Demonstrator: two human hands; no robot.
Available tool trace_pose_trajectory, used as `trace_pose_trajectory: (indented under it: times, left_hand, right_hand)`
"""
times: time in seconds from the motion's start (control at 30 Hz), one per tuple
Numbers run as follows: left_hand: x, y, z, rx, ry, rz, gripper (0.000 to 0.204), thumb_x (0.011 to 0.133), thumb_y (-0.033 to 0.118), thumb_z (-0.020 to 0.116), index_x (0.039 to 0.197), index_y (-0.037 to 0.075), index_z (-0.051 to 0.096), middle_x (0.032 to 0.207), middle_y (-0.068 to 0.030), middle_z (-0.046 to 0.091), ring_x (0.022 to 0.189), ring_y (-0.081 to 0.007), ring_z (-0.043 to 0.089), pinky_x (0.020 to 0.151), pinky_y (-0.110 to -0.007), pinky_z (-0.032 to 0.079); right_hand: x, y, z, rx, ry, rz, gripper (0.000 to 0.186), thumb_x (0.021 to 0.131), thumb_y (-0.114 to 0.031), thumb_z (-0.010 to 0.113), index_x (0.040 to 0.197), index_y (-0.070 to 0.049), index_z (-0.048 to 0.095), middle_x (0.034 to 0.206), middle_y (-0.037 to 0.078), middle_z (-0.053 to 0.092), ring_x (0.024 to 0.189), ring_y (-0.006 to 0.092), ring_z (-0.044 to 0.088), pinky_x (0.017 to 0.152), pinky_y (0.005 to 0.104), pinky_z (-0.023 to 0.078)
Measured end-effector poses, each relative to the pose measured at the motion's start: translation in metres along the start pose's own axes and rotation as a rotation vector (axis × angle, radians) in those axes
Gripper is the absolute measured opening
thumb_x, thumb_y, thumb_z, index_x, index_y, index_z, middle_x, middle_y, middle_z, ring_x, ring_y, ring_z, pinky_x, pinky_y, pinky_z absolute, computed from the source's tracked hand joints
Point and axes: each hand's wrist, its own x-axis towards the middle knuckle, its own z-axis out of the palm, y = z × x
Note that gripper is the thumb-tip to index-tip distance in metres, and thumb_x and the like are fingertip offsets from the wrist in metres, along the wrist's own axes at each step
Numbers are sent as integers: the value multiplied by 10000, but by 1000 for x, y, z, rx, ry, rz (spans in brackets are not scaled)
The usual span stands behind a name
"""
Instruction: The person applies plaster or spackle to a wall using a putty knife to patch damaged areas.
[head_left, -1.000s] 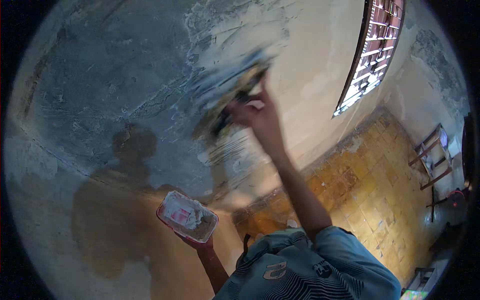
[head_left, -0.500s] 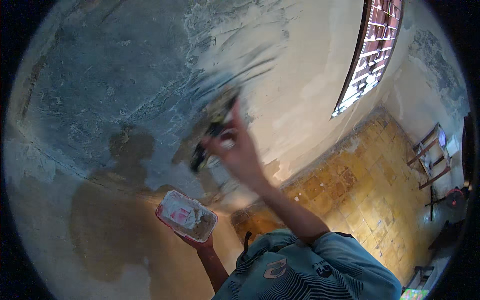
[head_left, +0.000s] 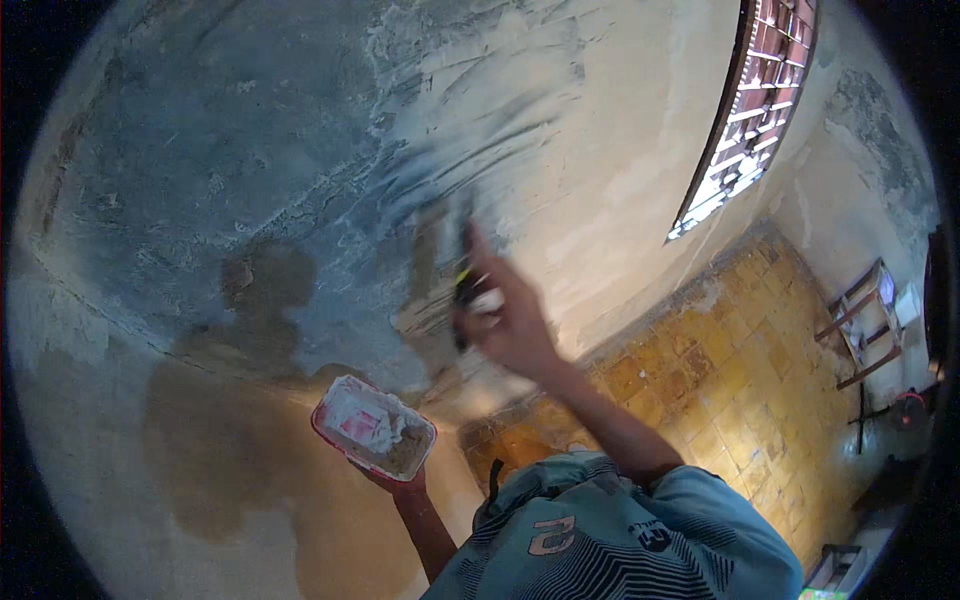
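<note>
We find a dark-handled putty knife with a yellow band (head_left: 464,285) held against the rough grey plastered wall (head_left: 250,180), its blade blurred and pressed flat to the surface near the middle of the view. The right hand (head_left: 510,320) is closed around the handle, fingers wrapped and the index finger extended upward along the tool. Just above and to the right of the blade we note a broad patch of pale, freshly streaked filler (head_left: 520,110) spread across the wall.

Lower and to the left, well apart from the knife, the left hand (head_left: 395,482) grips from beneath a shallow red-rimmed rectangular plastic tray (head_left: 372,428), which carries a heap of white paste. The tray is tilted slightly and held clear of the wall.

We record the person's blue striped shirt (head_left: 610,540) at the bottom edge. A dark shadow of the person (head_left: 250,400) falls on the wall left of the tray. To the right, a barred window with a reddish frame (head_left: 750,110) is set in the wall, above a floor of worn yellow tiles (head_left: 740,370). A wooden trestle (head_left: 865,325) stands at the far right.
</note>
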Motion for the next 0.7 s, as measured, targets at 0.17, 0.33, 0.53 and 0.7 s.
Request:
trace_pose_trajectory:
  times: [0.17, 0.33, 0.53, 0.7]
  left_hand:
    - [-5, -6, 8, -31, -3, 43, 775, 894, 568, 655, 1514, 181, 395, 1488, -141, 486, 1303, -393, 508, 1037, -626, 441]
    - [-6, -14, 12, 26, 52, 93, 753, 913, 582, 619, 1506, 171, 403, 1476, -136, 501, 1308, -390, 506, 1036, -610, 452]
    - [-4, -24, 18, -45, 68, -6, 745, 903, 606, 616, 1480, 167, 443, 1444, -135, 533, 1257, -379, 545, 992, -606, 468]
    - [-2, -29, 18, -25, 75, 6, 747, 891, 612, 630, 1476, 185, 450, 1442, -131, 534, 1242, -380, 553, 966, -614, 473]
  right_hand:
    - [57, 15, -92, -612, 140, -57, 886, 812, 55, 614, 1593, -198, 282, 1006, 165, 537, 903, 311, 561, 808, 410, 504]
    - [58, 29, -88, -736, 101, -77, 906, 828, 43, 641, 1604, -216, 252, 1030, 175, 523, 935, 339, 529, 839, 426, 483]
    - [-8, 71, -80, -678, -2, 47, 889, 843, 15, 624, 1604, -232, 235, 1070, 192, 494, 961, 356, 519, 798, 455, 519]
    - [20, 50, -98, -649, 75, -42, 895, 831, 61, 619, 1607, -173, 240, 1030, 170, 539, 936, 337, 534, 817, 410, 494]
